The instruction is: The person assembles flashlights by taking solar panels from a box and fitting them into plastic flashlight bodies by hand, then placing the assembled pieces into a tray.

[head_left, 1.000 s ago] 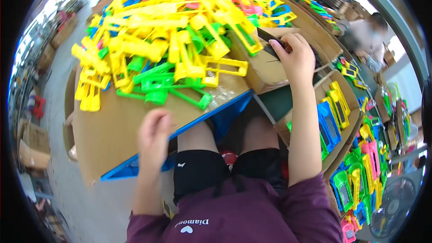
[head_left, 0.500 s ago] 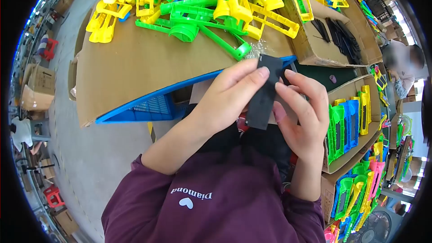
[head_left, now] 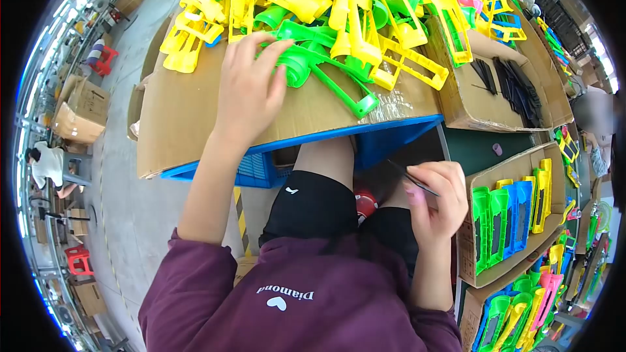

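My left hand (head_left: 250,88) reaches to the near edge of the heap, its fingers and thumb closed on the end of a green plastic frame (head_left: 326,68). That frame has a round cup-like part and a long slotted arm, and its gripped end is partly hidden by my fingers. Over my lap, my right hand (head_left: 440,199) pinches a thin flat black plate (head_left: 424,184), seen nearly edge-on. More yellow plastic frames (head_left: 355,23) lie piled around and behind the green one on the cardboard-covered surface (head_left: 189,114).
A cardboard box (head_left: 479,111) at the right holds thin black strips (head_left: 518,91). Below it, another box (head_left: 505,257) carries upright green, blue and yellow frames with black panels. A blue crate (head_left: 254,169) supports the cardboard. A person (head_left: 49,169) sits far left.
My left hand has let go of the black plate and moved forward to the green frame. My right hand keeps the plate, now turned edge-on. The view has shifted.
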Tool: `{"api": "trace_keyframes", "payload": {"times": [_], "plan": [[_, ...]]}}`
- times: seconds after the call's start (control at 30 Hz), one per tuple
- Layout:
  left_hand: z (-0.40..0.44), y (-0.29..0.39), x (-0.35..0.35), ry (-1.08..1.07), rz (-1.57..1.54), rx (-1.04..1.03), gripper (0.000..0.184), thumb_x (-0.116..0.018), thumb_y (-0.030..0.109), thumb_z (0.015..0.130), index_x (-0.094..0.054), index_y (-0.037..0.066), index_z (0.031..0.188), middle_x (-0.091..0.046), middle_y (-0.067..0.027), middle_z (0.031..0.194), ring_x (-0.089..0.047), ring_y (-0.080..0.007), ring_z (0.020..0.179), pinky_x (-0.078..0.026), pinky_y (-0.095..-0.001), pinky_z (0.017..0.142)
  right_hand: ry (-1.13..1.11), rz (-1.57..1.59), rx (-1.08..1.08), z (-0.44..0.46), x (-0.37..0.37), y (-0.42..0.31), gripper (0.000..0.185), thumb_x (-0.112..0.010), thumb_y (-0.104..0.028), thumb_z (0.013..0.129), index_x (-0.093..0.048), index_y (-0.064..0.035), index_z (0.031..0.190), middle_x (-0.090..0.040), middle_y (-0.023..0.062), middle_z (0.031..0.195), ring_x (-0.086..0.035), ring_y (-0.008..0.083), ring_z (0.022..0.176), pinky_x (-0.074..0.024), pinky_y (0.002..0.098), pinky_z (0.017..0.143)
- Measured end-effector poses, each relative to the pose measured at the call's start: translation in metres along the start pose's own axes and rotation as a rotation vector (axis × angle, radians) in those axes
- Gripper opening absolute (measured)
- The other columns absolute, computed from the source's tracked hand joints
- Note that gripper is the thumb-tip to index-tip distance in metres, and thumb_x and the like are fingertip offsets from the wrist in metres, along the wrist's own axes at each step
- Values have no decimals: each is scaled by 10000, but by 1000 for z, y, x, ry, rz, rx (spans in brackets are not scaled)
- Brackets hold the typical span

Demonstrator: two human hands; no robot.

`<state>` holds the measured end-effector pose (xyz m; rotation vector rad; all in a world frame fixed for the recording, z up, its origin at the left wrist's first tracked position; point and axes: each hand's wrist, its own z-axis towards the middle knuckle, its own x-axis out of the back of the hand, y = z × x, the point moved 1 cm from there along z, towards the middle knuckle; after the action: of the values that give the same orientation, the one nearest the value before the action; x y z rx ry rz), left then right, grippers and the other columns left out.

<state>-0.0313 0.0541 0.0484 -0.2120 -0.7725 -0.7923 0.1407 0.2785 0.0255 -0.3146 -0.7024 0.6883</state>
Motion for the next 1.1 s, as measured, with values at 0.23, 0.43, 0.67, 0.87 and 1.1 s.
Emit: {"api": "trace_keyframes", "payload": {"times": [0.23, 0.43, 0.67, 0.87, 1.1], "plan": [[29, 9, -36, -254, 226, -209, 209, -677, 185, 736, -595, 97, 907, -523, -51, 901, -496, -238, 932, -350, -382, 810, -143, 281, -269, 16, -44, 16, 155, -690, -62, 745, -614, -10, 869, -580, 94, 770, -554, 234, 717, -437, 293, 654], [59, -12, 3, -455, -87, -223, 170, -606, 201, 827, -572, 73, 934, -556, -65, 858, -530, -217, 839, -376, -328, 749, -169, 535, -586, 37, -90, 43, 154, -622, -135, 847, -595, 9, 891, -592, 89, 796, -567, 161, 733, -451, 262, 674], [17, -25, 37, -653, -1077, 715, 255, -557, 239, 864, -481, 72, 1040, -471, 16, 798, -439, -72, 691, -361, -197, 583, 64, 703, -466, 50, -90, 21, 106, -630, -82, 846, -582, 9, 871, -561, 27, 763, -539, 86, 691, -438, 221, 640], [-20, 18, 17, -328, -1535, 902, 214, -449, 292, 939, -450, 80, 972, -409, 43, 755, -370, -46, 650, -299, -193, 539, -84, 869, -560, 54, -107, -18, 152, -630, -104, 863, -533, 4, 818, -503, -10, 660, -468, 35, 603, -422, 192, 551], [-28, 42, 3, -106, -1374, 679, 220, -386, 226, 987, -451, 35, 1077, -487, -2, 936, -451, -49, 858, -399, -215, 780, -90, 522, -446, 68, -104, -37, 145, -642, -120, 845, -573, 6, 871, -554, 67, 637, -551, 134, 550, -456, 258, 512]]}}
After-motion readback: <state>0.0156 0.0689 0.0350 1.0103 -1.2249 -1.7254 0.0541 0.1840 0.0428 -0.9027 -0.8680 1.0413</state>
